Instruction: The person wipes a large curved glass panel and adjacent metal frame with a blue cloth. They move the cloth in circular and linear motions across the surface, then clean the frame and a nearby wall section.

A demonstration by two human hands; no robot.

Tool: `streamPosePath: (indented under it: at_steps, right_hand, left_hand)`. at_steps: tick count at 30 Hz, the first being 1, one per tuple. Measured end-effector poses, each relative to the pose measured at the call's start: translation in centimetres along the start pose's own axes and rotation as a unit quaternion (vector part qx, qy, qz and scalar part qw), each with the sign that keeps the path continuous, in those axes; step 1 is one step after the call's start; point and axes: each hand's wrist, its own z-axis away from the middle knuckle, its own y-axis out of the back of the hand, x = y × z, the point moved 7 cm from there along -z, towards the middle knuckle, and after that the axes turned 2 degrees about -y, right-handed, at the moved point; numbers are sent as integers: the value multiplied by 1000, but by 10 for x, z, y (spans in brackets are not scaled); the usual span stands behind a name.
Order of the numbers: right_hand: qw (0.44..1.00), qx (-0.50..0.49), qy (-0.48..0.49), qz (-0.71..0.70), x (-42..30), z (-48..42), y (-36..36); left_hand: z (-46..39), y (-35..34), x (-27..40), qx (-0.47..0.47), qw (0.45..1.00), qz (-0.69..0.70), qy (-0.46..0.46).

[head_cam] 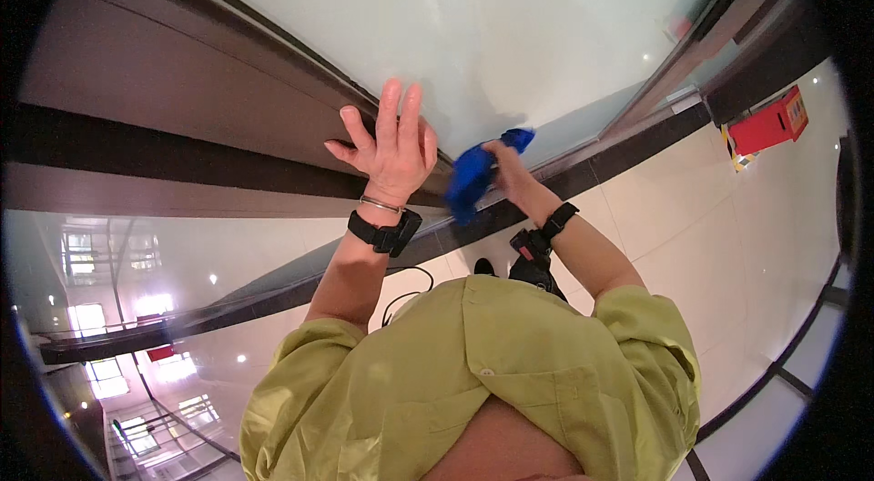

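My left hand (392, 150) is raised with its fingers spread, at the dark frame edge (273, 58) beside a large glass panel (532, 24). It holds nothing; whether the fingertips touch the surface is hard to tell. A metal bangle (381, 204) and a black strap with a small device (386, 232) circle that wrist. To the right and a little lower, my right hand (505, 167) grips a blue cloth (471, 177), blurred and bunched, close to the panel's lower corner. Another black strap (560, 220) with a device is on the right wrist.
A dark baseboard (573, 181) runs along the foot of the panels, above pale floor tiles (689, 235). At the right stands a red box (768, 126) with yellow-and-black striped tape by it. Glossy panels at the left reflect windows. A black cable (410, 276) hangs near my body.
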Motion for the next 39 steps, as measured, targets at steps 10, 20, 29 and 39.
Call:
streamPosePath:
  at_steps: [10,20,29,39]
  right_hand:
    - [882,30,378,279,-67,-12,81]
    - [983,-32,104,147,-87,96,-78]
    - [898,336,280,-50,-173,82,155]
    - [573,282,593,490,-139,129,-31]
  left_hand:
    - [-3,1,3,4,1000,8,-8]
    - [3,2,0,17,1000,-3,15]
    - [6,-2,0,28,1000,-5,-6]
    - [-1,6,1,25,1000,9,-9]
